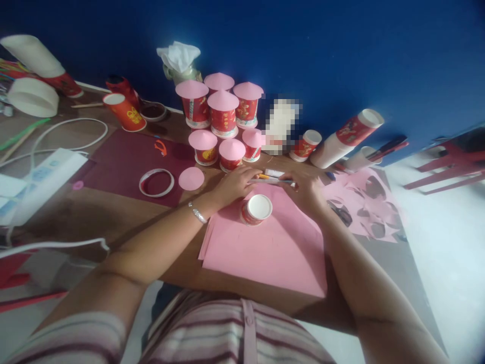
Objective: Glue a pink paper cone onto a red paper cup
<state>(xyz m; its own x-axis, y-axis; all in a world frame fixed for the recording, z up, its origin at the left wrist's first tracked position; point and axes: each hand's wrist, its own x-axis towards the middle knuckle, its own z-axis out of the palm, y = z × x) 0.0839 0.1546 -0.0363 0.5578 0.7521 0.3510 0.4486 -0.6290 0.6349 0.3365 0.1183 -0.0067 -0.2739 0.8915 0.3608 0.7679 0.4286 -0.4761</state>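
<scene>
A thin grey pen-like stick (276,181) spans the gap between my two hands at the top edge of the pink paper sheets (273,258). My left hand (238,183) has its curled fingers at the stick's left end, beside a short orange piece (264,176). At the other end, my right hand (305,191) pinches the stick between thumb and fingers. A small white item (273,173) lies just behind it. Below my hands, a short red-and-white paper cup (256,210) sits on the pink sheets, its pale round end facing up.
Several red cups with pink cone tops (223,114) stand behind my left hand. A pink disc (191,179) and white ring (156,183) lie leftward. Cut pink scraps (364,207) with scissors (340,212) are right; stacked cups (346,139) lean behind. A power strip (43,184) sits far left.
</scene>
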